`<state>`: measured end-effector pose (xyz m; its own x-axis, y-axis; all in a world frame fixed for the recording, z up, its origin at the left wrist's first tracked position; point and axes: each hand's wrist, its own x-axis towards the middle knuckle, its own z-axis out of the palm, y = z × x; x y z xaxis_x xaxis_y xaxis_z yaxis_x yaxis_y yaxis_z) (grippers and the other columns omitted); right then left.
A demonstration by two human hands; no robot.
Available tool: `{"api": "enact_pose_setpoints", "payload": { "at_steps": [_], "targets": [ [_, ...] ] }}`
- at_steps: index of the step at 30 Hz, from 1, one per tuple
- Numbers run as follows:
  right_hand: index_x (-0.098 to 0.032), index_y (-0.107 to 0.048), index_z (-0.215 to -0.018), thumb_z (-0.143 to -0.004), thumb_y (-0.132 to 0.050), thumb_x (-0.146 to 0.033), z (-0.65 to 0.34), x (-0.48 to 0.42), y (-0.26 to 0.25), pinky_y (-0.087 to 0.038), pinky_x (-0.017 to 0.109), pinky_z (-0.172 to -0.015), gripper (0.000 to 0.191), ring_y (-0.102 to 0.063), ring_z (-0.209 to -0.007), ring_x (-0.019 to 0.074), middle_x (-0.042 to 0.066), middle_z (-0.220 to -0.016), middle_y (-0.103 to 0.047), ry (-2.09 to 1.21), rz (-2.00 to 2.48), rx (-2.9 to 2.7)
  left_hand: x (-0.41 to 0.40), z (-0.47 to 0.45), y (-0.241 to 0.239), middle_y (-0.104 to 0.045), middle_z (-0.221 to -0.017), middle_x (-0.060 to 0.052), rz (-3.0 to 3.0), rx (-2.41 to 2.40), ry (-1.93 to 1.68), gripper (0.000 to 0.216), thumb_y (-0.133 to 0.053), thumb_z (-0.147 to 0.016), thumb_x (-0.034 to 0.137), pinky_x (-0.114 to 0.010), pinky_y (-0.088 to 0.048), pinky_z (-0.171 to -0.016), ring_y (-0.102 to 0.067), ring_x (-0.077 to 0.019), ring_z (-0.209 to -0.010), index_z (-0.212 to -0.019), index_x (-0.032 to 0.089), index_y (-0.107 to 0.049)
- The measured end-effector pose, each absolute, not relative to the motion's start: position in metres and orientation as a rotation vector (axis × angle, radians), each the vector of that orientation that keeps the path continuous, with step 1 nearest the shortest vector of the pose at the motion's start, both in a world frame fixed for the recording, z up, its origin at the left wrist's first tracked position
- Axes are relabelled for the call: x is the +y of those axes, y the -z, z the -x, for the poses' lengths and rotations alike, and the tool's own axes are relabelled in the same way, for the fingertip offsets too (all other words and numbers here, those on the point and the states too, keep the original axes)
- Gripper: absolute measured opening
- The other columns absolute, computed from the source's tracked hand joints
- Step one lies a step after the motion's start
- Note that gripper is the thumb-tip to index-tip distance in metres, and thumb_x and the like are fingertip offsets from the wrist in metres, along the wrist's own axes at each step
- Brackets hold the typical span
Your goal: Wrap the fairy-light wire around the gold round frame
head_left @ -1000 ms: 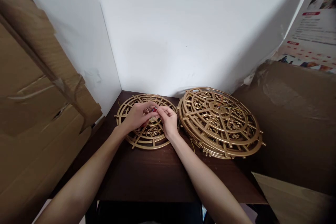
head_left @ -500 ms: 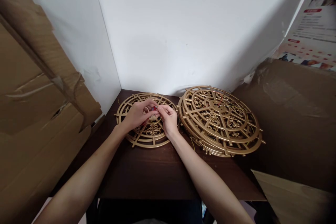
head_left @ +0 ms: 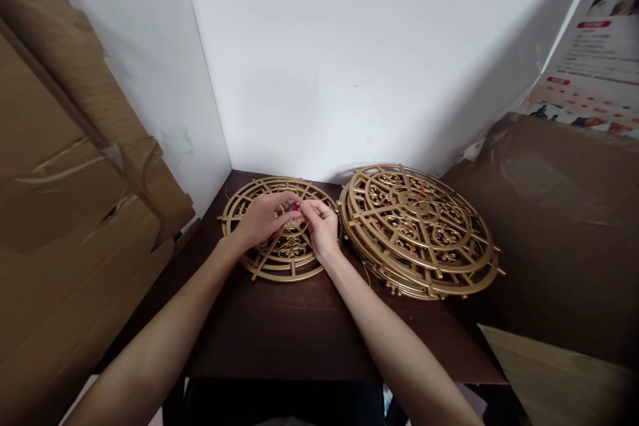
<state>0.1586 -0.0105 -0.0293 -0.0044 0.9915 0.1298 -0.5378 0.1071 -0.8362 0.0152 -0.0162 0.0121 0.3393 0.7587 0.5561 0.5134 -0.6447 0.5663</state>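
Note:
Over a round gold openwork frame (head_left: 291, 271) on the dark table, my two hands meet fingertip to fingertip. A small red piece (head_left: 295, 207) with a bluish spot shows between them; its kind is too small to make out. My left hand (head_left: 263, 218) is closed around it from the left. On the other side my right hand (head_left: 322, 223) pinches at its right end with thumb and forefinger. More red shows beneath the left fingers, partly hidden by them.
A stack of similar gold frames (head_left: 422, 233) stands to the right, with thin wires on it. Cardboard (head_left: 74, 200) rises at the left and a brown carton (head_left: 554, 213) at the right. A white wall (head_left: 319, 66) closes the back of the table (head_left: 284, 339).
Both hands keep almost the same place and grip. The red under my left hand shows a little less than before. The view has shifted very slightly.

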Motion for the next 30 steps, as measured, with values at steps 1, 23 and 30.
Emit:
{"api": "enact_pose_setpoints", "payload": {
  "at_steps": [1, 23, 30],
  "targets": [
    [-0.016, -0.069, -0.075, -0.064, -0.078, -0.032, -0.1586, -0.0107, 0.0289, -0.046, 0.022, -0.058, 0.021, -0.056, -0.055, 0.0091, -0.002, -0.065, -0.066, -1.364, 0.68, -0.866, -0.0166, -0.0154, -0.0126, -0.07, -0.084, -0.002, -2.313, 1.137, -1.203, 0.019, -0.063, -0.082, 0.031, -0.023, -0.048, -0.063, -0.061, -0.0114, -0.066, -0.097, 0.019, -0.067],
    [-0.016, -0.066, -0.076, -0.067, -0.076, -0.034, -0.1576, -0.0113, 0.0277, -0.05, 0.024, -0.059, 0.023, -0.061, -0.057, 0.0111, -0.001, -0.063, -0.067, -1.355, 0.688, -0.903, -0.0169, -0.0142, -0.0127, -0.072, -0.086, -0.003, -2.354, 1.179, -1.21, 0.021, -0.058, -0.085, 0.031, -0.024, -0.05, -0.067, -0.064, -0.0127, -0.071, -0.101, 0.02, -0.067],
    [-0.016, -0.066, -0.076, -0.067, -0.077, -0.034, -0.1568, -0.0119, 0.0276, -0.051, 0.024, -0.059, 0.024, -0.062, -0.057, 0.0111, -0.001, -0.061, -0.067, -1.348, 0.673, -0.908, -0.0168, -0.0139, -0.0124, -0.072, -0.089, -0.004, -2.376, 1.176, -1.202, 0.02, -0.057, -0.087, 0.032, -0.026, -0.049, -0.067, -0.064, -0.0138, -0.073, -0.1, 0.02, -0.068]
  ]
}}
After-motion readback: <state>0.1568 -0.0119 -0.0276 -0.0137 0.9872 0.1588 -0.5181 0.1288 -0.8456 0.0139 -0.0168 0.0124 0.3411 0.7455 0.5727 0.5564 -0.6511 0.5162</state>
